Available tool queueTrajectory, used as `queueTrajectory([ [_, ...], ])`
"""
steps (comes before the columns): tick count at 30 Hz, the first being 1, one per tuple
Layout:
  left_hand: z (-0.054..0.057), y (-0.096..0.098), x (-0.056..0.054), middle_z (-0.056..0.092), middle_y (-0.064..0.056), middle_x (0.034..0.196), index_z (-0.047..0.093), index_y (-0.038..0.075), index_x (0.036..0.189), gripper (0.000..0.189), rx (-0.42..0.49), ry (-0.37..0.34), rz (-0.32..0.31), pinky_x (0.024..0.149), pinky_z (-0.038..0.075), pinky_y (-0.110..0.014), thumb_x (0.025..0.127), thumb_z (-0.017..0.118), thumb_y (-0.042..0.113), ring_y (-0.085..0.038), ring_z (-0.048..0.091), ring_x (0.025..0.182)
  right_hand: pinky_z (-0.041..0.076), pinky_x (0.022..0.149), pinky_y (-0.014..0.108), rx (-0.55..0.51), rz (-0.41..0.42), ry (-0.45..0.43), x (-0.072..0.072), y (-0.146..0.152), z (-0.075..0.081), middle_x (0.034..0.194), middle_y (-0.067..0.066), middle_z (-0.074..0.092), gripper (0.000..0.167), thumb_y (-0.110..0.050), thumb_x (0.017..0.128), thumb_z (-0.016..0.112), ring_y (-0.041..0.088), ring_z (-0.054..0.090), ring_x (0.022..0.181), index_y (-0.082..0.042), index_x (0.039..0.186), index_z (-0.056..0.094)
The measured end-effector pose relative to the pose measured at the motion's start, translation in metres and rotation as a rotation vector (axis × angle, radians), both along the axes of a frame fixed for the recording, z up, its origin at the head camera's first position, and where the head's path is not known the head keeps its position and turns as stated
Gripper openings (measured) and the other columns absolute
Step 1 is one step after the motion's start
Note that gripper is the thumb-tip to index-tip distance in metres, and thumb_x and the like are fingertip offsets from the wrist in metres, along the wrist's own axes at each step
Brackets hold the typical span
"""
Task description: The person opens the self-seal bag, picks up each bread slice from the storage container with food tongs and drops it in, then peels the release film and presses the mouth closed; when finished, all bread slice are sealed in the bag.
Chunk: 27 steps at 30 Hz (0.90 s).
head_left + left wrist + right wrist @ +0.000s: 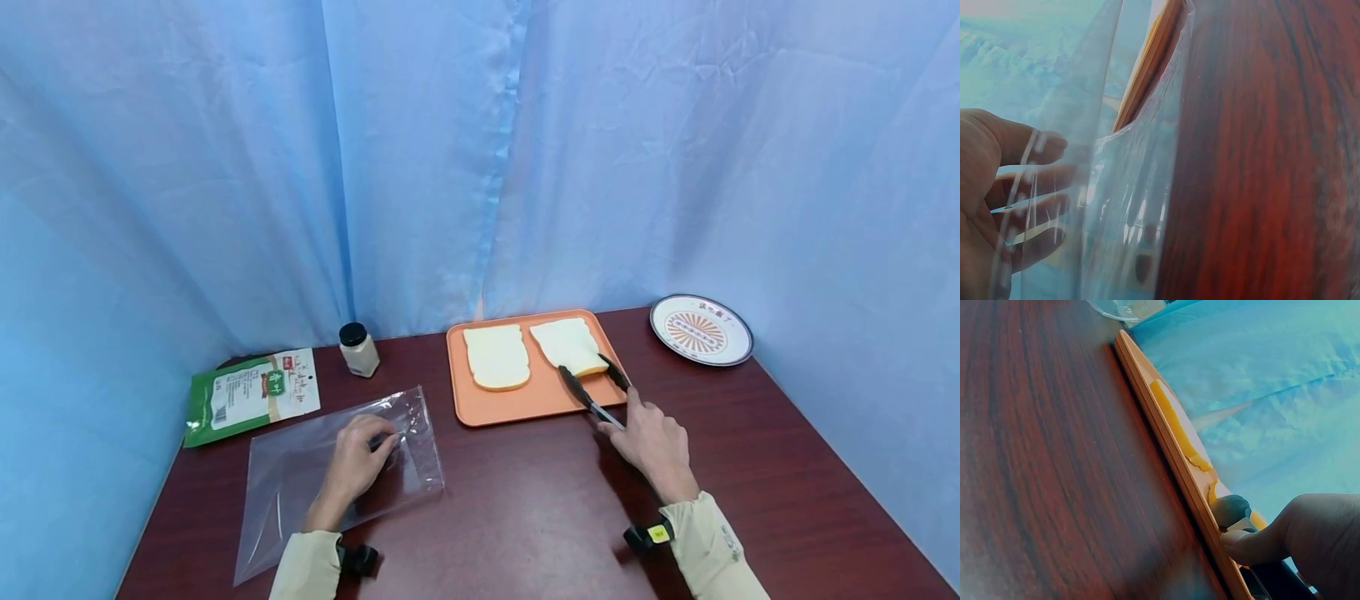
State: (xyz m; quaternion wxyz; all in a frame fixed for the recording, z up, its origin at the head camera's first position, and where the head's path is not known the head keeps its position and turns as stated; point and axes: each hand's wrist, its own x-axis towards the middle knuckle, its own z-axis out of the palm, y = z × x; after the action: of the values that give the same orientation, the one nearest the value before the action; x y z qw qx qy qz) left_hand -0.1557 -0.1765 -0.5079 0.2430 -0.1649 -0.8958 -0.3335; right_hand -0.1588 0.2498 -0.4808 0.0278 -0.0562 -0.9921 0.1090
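My left hand (358, 458) is over a large clear plastic bag (288, 492) lying on the table, its thumb and fingers curled at the film near the bag's right end. In the left wrist view the film (1138, 206) stands raised and passes in front of the fingertips. With my right hand (652, 442) I grip black-tipped tongs (576, 388). Their tips straddle the near end of the right bread slice (566, 342) on an orange tray (517, 410). A second bread slice (497, 354) lies flat to its left.
A small jar with a black lid (360, 350) stands left of the tray. Farther left lies a green and white packet (251, 396). A patterned plate (701, 330) sits at the back right. Blue curtains (420, 167) hang along the table's back and sides.
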Motion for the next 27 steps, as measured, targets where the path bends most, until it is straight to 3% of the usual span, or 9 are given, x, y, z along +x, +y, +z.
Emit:
queueTrajectory([
  [10,0.000,0.001,0.000,0.074,-0.004,0.081,0.075,0.006,0.079,0.014,0.006,-0.009,0.002,0.078,0.056,-0.043,0.073,0.083,-0.004,-0.023,0.069,0.086,0.042,0.045,0.037,0.009,0.013,0.053,0.007,0.005,-0.001,0.081,0.018,0.061,0.076,-0.046,0.088,0.071,0.025,0.050,0.053,0.002,0.141,0.046],
  [18,0.000,0.001,0.001,0.074,-0.005,0.081,0.075,0.004,0.079,0.014,0.008,-0.003,0.003,0.078,0.056,-0.044,0.072,0.083,-0.005,-0.024,0.069,0.086,0.050,0.053,0.047,0.003,0.021,0.060,0.014,0.014,-0.002,0.112,0.029,0.066,0.078,-0.046,0.089,0.070,0.035,0.061,0.065,0.001,0.145,0.044],
  [27,0.001,-0.001,0.001,0.075,-0.007,0.081,0.075,0.004,0.079,0.015,0.014,0.008,-0.003,0.078,0.056,-0.045,0.071,0.083,-0.005,-0.025,0.069,0.086,0.050,0.053,0.051,-0.007,0.061,0.149,0.024,0.027,-0.004,0.121,0.028,0.066,0.077,-0.044,0.087,0.073,0.039,0.063,0.065,-0.002,0.145,0.046],
])
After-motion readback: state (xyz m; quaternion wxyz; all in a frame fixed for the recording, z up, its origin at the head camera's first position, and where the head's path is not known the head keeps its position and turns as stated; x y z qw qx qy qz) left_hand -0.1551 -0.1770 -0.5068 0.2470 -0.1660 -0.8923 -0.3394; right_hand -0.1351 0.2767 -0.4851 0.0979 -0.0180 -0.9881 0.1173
